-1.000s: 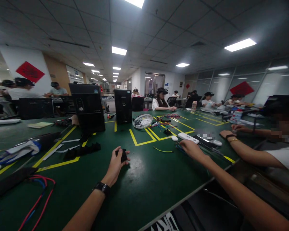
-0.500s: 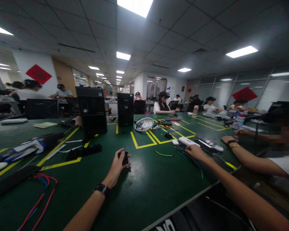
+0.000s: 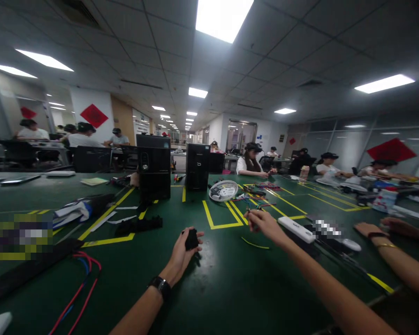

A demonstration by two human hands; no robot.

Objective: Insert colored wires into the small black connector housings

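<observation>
The left hand (image 3: 181, 255) has its fingers curled around a small black block (image 3: 192, 239), held over the green worktop (image 3: 212, 298). The right hand (image 3: 266, 226) is up near a yellow wire (image 3: 254, 243); its fingers are bent, but I cannot tell if they pinch anything. A round white basket (image 3: 233, 190) sits farther back.

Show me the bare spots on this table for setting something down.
The widest bare patch of table is between your left hand and right forearm, on your side of the yellow wire. Another lies between the red wires and that hand. It is crowded from the basket to the wire heap, and around the white box.
</observation>
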